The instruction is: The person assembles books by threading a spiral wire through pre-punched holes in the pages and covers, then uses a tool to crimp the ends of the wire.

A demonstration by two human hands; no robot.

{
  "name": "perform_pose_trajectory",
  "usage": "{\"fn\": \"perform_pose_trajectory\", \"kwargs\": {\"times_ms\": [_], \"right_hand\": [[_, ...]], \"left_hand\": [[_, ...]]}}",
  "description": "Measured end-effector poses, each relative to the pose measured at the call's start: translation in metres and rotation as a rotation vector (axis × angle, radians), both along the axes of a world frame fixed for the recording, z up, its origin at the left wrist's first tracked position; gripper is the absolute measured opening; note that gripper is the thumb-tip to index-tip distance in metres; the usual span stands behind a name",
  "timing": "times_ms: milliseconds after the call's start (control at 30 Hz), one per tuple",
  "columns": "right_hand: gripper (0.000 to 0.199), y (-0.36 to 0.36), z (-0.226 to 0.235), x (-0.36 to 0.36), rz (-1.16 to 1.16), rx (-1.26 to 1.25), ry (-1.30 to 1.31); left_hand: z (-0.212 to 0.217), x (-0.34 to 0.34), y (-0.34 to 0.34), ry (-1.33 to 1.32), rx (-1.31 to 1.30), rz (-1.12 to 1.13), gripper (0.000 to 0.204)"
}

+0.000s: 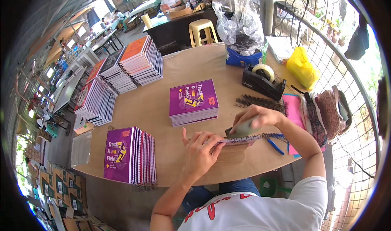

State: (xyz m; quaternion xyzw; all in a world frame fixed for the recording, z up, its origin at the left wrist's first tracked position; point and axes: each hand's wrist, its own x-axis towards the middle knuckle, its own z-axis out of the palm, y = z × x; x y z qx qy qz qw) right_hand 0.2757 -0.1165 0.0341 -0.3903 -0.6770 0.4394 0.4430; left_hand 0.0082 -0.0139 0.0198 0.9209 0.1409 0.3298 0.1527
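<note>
My left hand (201, 150) grips the end of a notebook (232, 143), held on edge with its bound side up, thumb and fingers on either side. A dark wire coil (264, 135) runs along that side and sticks out past its right end. My right hand (260, 117) is closed around a rounded grey-green object (245, 128) just above the spine; its kind is not clear, and blur hides whether it touches the coil. Blue-handled pliers (275, 147) lie under the coil's free end. A stack of purple notebooks (194, 100) stands beyond my hands.
More purple notebooks (120, 153) stand at left, with taller stacks (140, 60) behind. Loose coils (262, 104), a tape dispenser (264, 82), a yellow plastic bag (303, 69), a pink sheet (294, 121) and patterned pouches (328, 113) lie at right. A person (170, 2) sits far back.
</note>
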Motion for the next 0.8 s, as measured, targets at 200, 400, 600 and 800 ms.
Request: {"fn": "perform_pose_trajectory", "kwargs": {"times_ms": [200, 400, 600, 800], "right_hand": [[0.061, -0.006, 0.002, 0.003, -0.158, -0.135, -0.442], [0.060, -0.020, 0.022, 0.015, -0.032, -0.007, 0.060], [0.074, -0.022, 0.017, 0.019, 0.188, 0.121, 0.174], [0.067, -0.028, 0.004, -0.007, -0.105, -0.042, -0.120]], "left_hand": [[0.008, 0.003, -0.005, 0.026, 0.004, -0.019, 0.012], [-0.004, 0.004, -0.001, 0.050, 0.011, -0.053, 0.012], [0.000, 0.004, -0.003, 0.030, 0.032, -0.035, 0.013], [0.001, 0.000, -0.003, -0.010, 0.024, -0.018, 0.016]]}}
